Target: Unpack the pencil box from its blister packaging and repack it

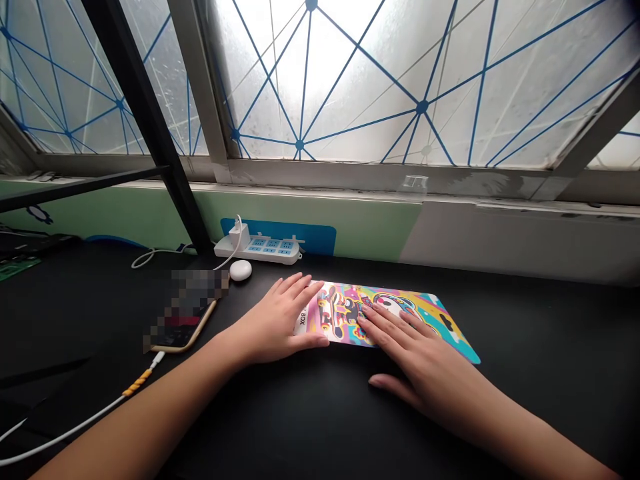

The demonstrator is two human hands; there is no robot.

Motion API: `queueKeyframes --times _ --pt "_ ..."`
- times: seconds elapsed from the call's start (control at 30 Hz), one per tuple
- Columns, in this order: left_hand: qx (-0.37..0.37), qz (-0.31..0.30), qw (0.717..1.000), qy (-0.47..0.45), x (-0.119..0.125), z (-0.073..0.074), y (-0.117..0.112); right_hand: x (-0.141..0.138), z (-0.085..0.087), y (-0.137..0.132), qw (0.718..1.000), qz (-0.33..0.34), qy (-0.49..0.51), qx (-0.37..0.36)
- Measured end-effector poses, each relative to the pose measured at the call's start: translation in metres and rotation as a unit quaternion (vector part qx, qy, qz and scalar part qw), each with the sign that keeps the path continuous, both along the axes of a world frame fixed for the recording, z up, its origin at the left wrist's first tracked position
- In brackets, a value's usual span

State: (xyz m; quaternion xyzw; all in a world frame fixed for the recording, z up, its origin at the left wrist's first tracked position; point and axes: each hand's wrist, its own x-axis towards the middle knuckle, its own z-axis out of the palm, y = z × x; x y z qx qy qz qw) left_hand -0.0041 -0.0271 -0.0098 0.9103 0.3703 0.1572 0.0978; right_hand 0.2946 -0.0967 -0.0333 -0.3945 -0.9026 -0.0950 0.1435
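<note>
A flat, brightly coloured cartoon-printed sheet or thin package (345, 308) lies on the black tabletop (310, 427). The word "BOX" can be read on its left end. My left hand (287, 317) rests over that left end, fingers stretched out and thumb along the near edge. Across the middle of the print lies my right hand (410, 347), palm down with fingers extended and the thumb on the table in front. Neither hand grips anything. Parts of the print are hidden under both hands.
To the left lies a phone (187, 327) with a charging cable (75, 433). Behind it are a small white round case (241, 270) and a white power strip (270, 249) against the wall. A black metal post (150, 127) rises at left, before frosted windows (350, 80).
</note>
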Motion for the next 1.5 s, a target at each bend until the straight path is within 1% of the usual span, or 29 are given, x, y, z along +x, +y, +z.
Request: queueKeyframes --times 0.03,0.1,0.23,0.3,0.37,0.47,0.57,0.63,0.7,0.8,0.87,0.93,1.0,1.1,1.17,1.2,1.27,1.33,1.4,1.43,1.5 --pt "-0.029 0.010 0.999 0.018 0.000 -0.002 0.002 0.002 0.002 0.000 1.000 -0.003 0.000 -0.018" --pt "-0.059 0.016 0.998 0.034 -0.001 -0.005 0.005 0.009 0.009 0.001 0.997 -0.008 0.002 -0.072" --pt "-0.064 0.019 0.997 0.029 -0.002 -0.006 0.006 0.030 0.026 0.001 0.982 -0.010 0.013 -0.191" --pt "-0.070 0.025 0.997 0.033 -0.002 -0.005 0.005 0.043 0.033 0.001 0.976 -0.023 0.022 -0.218" --pt "-0.072 0.026 0.997 0.034 -0.002 -0.003 0.004 0.056 0.037 0.002 0.973 -0.042 0.029 -0.226" --pt "-0.072 0.024 0.997 0.033 -0.001 -0.001 0.003 0.070 0.039 0.007 0.975 -0.063 0.045 -0.210" --pt "-0.067 0.024 0.997 0.038 -0.001 -0.001 0.002 0.072 0.037 0.011 0.984 -0.080 0.059 -0.146" --pt "-0.058 0.022 0.997 0.037 -0.001 -0.001 0.001 0.064 0.033 0.011 0.990 -0.089 0.064 -0.093" --pt "-0.052 0.020 0.998 0.040 0.000 -0.001 0.000 0.048 0.026 0.007 0.993 -0.078 0.061 -0.066" --pt "-0.047 0.019 0.998 0.042 0.000 -0.002 0.000 0.023 0.016 -0.001 0.996 -0.039 0.030 -0.071" --pt "-0.041 0.020 0.998 0.041 0.000 -0.003 0.001 0.018 0.011 -0.003 0.996 -0.028 0.007 -0.080" --pt "-0.042 0.022 0.998 0.045 0.000 -0.003 0.001 0.027 0.011 -0.002 0.995 -0.038 -0.003 -0.093" --pt "-0.050 0.026 0.997 0.055 -0.001 -0.002 0.001 0.049 0.015 0.003 0.992 -0.047 0.000 -0.113" --pt "-0.052 0.028 0.997 0.058 -0.001 -0.001 0.001 0.085 0.023 0.012 0.989 -0.036 0.018 -0.141" --pt "-0.045 0.027 0.997 0.050 -0.001 -0.002 0.000 0.095 0.027 0.016 0.989 -0.045 0.027 -0.135" --pt "-0.043 0.027 0.998 0.048 -0.002 -0.002 0.000 0.092 0.027 0.016 0.991 -0.057 0.031 -0.120" --pt "-0.039 0.024 0.998 0.049 -0.002 -0.003 0.001 0.075 0.024 0.015 0.993 -0.072 0.039 -0.081" --pt "-0.034 0.020 0.998 0.047 -0.002 -0.003 0.001 0.051 0.017 0.010 0.996 -0.063 0.040 -0.057" --pt "-0.031 0.023 0.998 0.047 -0.003 -0.002 0.002 0.031 0.010 0.006 0.997 -0.048 0.032 -0.059" --pt "-0.032 0.026 0.998 0.050 -0.003 -0.001 0.002 0.027 0.008 0.004 0.996 -0.046 0.027 -0.065" --pt "-0.040 0.035 0.997 0.061 -0.003 0.002 0.002 0.032 0.010 0.003 0.995 -0.048 0.017 -0.081"
